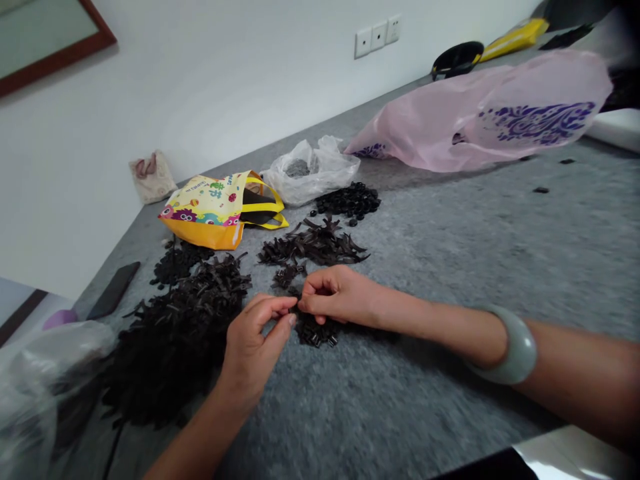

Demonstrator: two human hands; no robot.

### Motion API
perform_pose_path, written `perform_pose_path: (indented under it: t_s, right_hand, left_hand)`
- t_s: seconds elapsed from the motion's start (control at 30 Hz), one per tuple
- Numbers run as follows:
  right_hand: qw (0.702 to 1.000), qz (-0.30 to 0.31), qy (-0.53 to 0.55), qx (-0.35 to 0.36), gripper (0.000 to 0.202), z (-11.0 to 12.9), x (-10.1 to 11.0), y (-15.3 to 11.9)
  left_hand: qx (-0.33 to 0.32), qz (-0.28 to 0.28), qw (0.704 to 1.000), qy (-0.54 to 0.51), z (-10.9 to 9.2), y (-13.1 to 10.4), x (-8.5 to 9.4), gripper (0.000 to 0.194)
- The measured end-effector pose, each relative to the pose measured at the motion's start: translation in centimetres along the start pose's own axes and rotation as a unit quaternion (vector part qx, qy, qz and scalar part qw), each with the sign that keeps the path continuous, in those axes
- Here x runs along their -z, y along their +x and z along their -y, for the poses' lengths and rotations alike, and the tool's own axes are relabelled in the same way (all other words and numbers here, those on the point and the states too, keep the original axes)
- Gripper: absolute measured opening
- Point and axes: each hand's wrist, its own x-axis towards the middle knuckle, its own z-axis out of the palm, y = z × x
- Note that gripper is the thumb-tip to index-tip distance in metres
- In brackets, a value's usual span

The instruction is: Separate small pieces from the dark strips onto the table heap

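From here I see a purple-patterned pink plastic bag point(430, 127) sprawled on the grey table point(450, 267), a cartoon-printed yellow bag point(205, 207) and, just beside that, a small pale pouch point(156, 185). Three socket plates point(379, 37) line the white wall point(225, 80).

The left forearm point(207, 427) comes up from the near side, slanting far and to the right. Its left grip point(247, 343) points right, the thumb and index finger stretched forward with their tips close together. The right forearm point(435, 327) reaches in from the right, angled left and slightly far. Its right grip point(345, 297) faces left, index finger arched over the thumb, other fingers curled beneath. The fingertips of both nearly meet; contact is too small to tell.
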Motion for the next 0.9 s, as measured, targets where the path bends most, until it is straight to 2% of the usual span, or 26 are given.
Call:
perform_pose_path:
  t_s: [0.1, 0.33, 0.63, 0.9]
  right_hand:
    - [1.0, -0.005, -0.002, 0.022, 0.012, -0.2, 0.1, 0.1]
    - [1.0, 0.016, 0.008, 0.016, 0.014, -0.5, 0.1, 0.3]
    - [0.999, 0.014, 0.008, 0.045, 0.014, -1.2, -0.1, 0.5]
    - [0.995, 0.033, 0.066, 0.062, 0.032, -1.4, 0.0, 0.7]
  left_hand:
    - [0.024, 0.004, 1.0, -0.02, 0.1, 0.0, -0.1, 0.019]
    - [0.139, 0.009, 0.983, -0.121, 0.2, 0.0, -0.3, 0.02]
    - [0.152, 0.007, 0.979, -0.134, 0.2, 0.1, -0.5, 0.016]
    - [0.143, 0.013, 0.974, -0.177, 0.3, 0.1, -0.6, 0.013]
